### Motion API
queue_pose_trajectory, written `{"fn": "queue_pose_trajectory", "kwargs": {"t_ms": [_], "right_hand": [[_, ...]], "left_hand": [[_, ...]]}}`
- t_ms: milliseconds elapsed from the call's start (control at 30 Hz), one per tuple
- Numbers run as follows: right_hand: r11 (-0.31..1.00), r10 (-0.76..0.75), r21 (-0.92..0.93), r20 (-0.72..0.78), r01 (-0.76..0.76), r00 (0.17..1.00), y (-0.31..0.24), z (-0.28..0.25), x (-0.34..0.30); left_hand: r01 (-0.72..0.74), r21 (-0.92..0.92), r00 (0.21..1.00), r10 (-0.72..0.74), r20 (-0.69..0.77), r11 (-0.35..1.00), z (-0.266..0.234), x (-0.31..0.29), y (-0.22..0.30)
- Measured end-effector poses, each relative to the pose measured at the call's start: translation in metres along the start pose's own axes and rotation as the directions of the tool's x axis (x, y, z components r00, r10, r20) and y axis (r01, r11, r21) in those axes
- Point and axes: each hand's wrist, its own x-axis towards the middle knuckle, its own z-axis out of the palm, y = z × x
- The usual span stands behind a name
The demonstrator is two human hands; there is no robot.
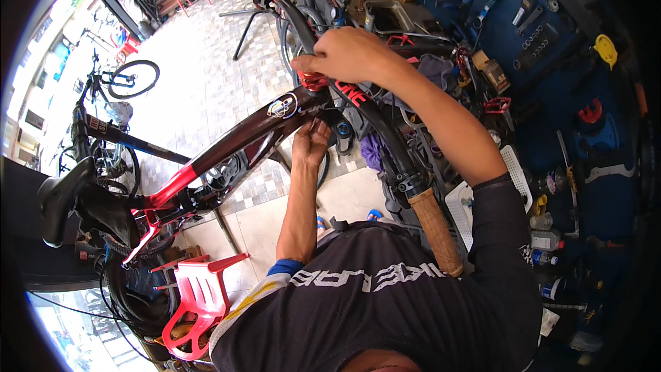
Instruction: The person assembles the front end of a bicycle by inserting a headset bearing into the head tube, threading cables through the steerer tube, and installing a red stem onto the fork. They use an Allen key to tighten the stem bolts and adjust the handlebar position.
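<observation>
A mountain bike with a dark red-to-bright-red frame (237, 127) stands before me, its black saddle (62, 200) toward the left. My right hand (351, 55) is over the black handlebar (382, 124) by the red stem (313, 81). Its fingers are curled, and whatever they grip is hidden. Palm up, my left hand (313, 143) is below the front of the frame, fingers bent against its underside near the fork. What it holds, if anything, cannot be made out. A tan grip (435, 231) ends the bar close to my right side.
On the right, a cluttered workbench (427, 48) runs along a blue wall hung with tools (530, 21). A white basket (458, 213) stands beside my right arm. Red plastic chairs (200, 296) are at lower left and far back. Another bike (127, 83) is at the left.
</observation>
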Motion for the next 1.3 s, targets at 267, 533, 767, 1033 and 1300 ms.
{"fn": "queue_pose_trajectory", "kwargs": {"t_ms": [267, 533, 767, 1033, 1300], "right_hand": [[0.934, -0.275, 0.162, -0.244, 0.319, 0.93, 0.034, 0.026, -0.01], [0.976, -0.202, -0.15, -0.359, 0.157, 0.911, 0.013, 0.029, -0.006], [0.966, -0.166, -0.232, -0.242, 0.109, 0.956, 0.008, 0.033, 0.003], [0.96, -0.253, -0.178, -0.228, 0.215, 0.94, 0.018, 0.038, 0.013], [0.84, -0.53, -0.214, -0.125, 0.499, 0.839, 0.035, 0.028, 0.026]], "left_hand": [[0.004, 0.005, 0.999, -0.004, 0.052, 1.0, 0.0, -0.001, -0.003], [0.0, -0.002, 0.997, 0.001, 0.081, 1.0, 0.001, -0.005, -0.005], [0.007, -0.019, 0.998, -0.006, 0.069, 1.0, 0.001, -0.004, -0.005], [0.012, -0.013, 0.996, -0.011, 0.086, 1.0, -0.008, 0.0, -0.004], [-0.007, 0.019, 0.998, 0.006, 0.067, 1.0, 0.0, -0.006, -0.005]]}}
